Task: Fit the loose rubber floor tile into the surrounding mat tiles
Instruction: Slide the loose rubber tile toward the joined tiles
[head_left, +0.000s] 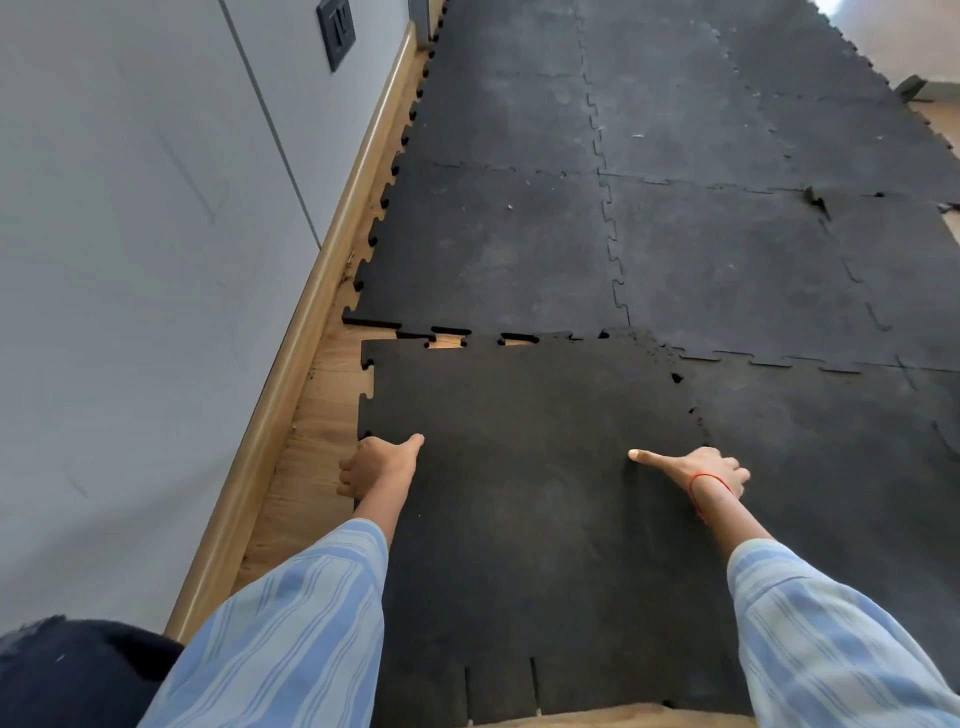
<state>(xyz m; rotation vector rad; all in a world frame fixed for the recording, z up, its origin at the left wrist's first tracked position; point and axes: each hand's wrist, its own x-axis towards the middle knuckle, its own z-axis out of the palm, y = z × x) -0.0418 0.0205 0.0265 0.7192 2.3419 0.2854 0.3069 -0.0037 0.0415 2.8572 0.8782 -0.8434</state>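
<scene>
The loose black rubber tile (524, 467) lies in front of me, its toothed far edge partly over the teeth of the laid mat tiles (493, 249). Small gaps of wood floor show along that seam. My left hand (376, 465) grips the tile's left edge, thumb on top and fingers curled under. My right hand (698, 470), with a red thread at the wrist, grips the tile's right edge where it overlaps the neighbouring mat tile (831, 467); its thumb rests flat on the tile.
A grey wall (130, 260) with a wooden skirting board (311, 312) runs along the left. A strip of wood floor (322, 415) lies between skirting and mats. A dark wall socket (336, 28) sits at upper left.
</scene>
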